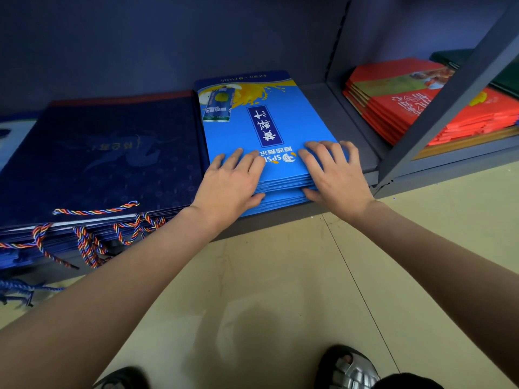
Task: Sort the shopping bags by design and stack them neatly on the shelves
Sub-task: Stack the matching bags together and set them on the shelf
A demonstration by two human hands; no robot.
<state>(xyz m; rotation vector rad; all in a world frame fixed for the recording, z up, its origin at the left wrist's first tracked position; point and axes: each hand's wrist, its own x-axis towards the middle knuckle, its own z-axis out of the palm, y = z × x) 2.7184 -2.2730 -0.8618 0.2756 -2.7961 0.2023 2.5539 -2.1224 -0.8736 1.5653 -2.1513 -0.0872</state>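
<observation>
A stack of bright blue shopping bags with a yellow splash print lies flat on the low shelf. My left hand lies on the stack's near left corner, fingers on top and thumb against the front edge. My right hand grips the near right corner, fingers on top and thumb tucked in among the layers. To the left lies a stack of dark navy bags with twisted multicoloured rope handles hanging over the shelf front.
A stack of red bags sits in the neighbouring bay on the right, behind a slanted grey shelf post. Dark green bags lie behind them. Beige tiled floor lies below, with my feet at the bottom edge.
</observation>
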